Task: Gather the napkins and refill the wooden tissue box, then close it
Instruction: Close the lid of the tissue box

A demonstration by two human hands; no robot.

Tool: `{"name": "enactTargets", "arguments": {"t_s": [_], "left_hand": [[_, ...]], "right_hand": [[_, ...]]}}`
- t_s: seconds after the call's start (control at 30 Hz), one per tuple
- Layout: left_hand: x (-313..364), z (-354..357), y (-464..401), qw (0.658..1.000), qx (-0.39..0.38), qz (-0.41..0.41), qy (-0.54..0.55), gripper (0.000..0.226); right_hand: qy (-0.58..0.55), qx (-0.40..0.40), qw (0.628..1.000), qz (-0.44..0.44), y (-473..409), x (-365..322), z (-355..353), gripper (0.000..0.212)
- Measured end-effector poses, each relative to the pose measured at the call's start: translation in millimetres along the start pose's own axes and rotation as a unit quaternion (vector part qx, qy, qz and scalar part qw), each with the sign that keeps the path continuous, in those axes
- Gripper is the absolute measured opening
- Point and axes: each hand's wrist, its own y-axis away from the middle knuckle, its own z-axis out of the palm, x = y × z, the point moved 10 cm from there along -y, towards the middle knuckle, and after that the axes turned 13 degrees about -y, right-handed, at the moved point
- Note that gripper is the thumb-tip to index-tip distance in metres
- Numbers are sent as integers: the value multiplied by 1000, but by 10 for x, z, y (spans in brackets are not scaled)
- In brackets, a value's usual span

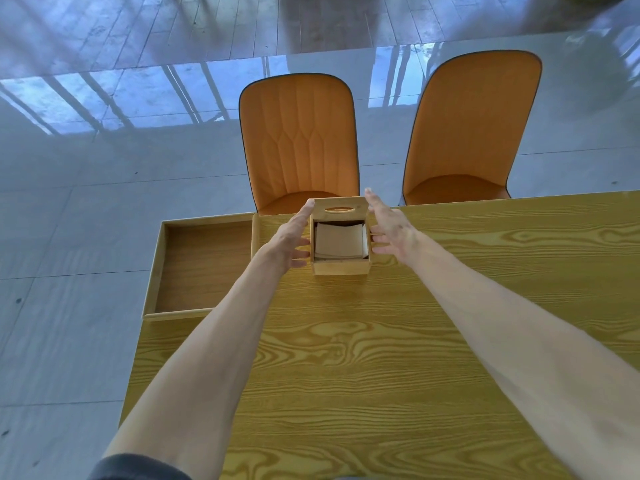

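Note:
The wooden tissue box (340,266) stands near the table's far edge. Its lid (339,208), which has an oval slot, is raised and tilted back. A stack of beige napkins (339,241) lies inside the box. My left hand (291,237) is against the box's left side, with one fingertip touching the lid's left corner. My right hand (391,226) hovers at the right side, fingers spread, its longest finger beside the lid's right corner. Neither hand has closed around anything.
A shallow wooden tray (152,271) lies at the left end of the yellow wood-grain table (381,358), overhanging its edge. Two orange chairs (298,143) (474,133) stand just beyond the table. Glossy tiled floor surrounds everything.

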Motion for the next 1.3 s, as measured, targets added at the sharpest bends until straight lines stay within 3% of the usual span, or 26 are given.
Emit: {"name": "enactTargets", "arguments": {"t_s": [0.5, 0.83, 1.3], "left_hand": [[-128, 2, 87, 999, 23, 23, 30, 81], [-313, 52, 181, 993, 25, 89, 73, 48], [-532, 47, 119, 983, 90, 107, 117, 45]], "right_hand": [[-26, -22, 998, -43, 132, 132, -21, 79], [-33, -23, 996, -85, 195, 338, -78, 88], [-59, 46, 987, -141, 157, 574, -261, 56]]}}
